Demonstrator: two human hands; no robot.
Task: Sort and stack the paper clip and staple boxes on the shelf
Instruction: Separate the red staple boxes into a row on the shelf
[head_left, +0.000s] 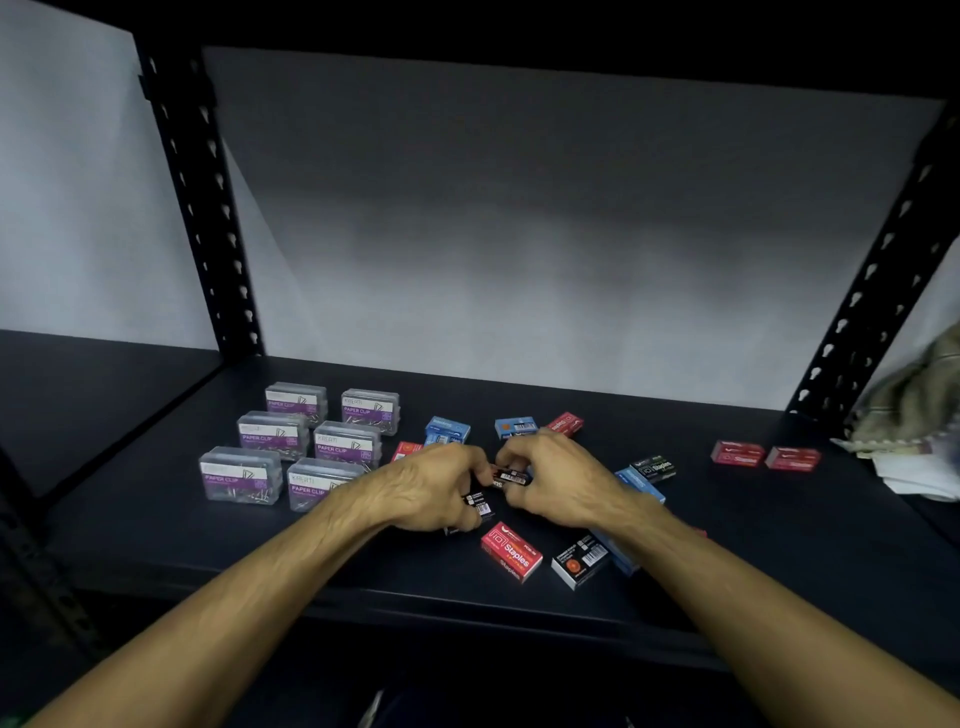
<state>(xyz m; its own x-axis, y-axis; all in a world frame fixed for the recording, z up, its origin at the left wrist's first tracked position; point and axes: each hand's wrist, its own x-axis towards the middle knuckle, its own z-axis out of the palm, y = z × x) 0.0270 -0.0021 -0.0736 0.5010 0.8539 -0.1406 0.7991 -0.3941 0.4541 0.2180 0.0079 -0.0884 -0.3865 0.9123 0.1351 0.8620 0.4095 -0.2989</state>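
While curled, both hands (498, 483) pinch black staple boxes (511, 476).

At my ten o'clock, the clear boxes (240, 474) read "PAPER CLIP"; at six, a red box (511, 552) reads "Staples".

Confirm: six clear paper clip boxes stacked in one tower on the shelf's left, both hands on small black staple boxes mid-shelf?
Not a tower. The head view shows the six paper clip boxes lying flat in a two-by-three grid. The rest holds: left hand and right hand hold small black staple boxes mid-shelf.
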